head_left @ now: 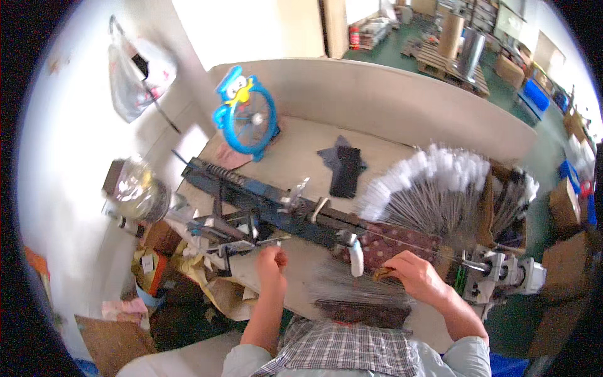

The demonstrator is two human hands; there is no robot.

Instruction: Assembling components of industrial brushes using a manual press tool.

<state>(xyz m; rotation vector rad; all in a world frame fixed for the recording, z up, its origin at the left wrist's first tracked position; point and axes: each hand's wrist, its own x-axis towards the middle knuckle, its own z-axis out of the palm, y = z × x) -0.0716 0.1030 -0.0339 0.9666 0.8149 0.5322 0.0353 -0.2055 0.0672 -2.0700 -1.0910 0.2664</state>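
The long machine rail [276, 210] is lying diagonally across the workbench [295, 157]; the fan [246, 113] is standing behind its left end; the dark pouch [345, 169] is lying behind its middle; the fanned bundle of tipped wires [433, 188] is spreading at the right; the left hand [271, 262] is resting before the rail; the right hand [418, 273] is sitting right of the loose wires [352, 289]; the plastic bag [135, 75] is hanging on the wall at the far left.
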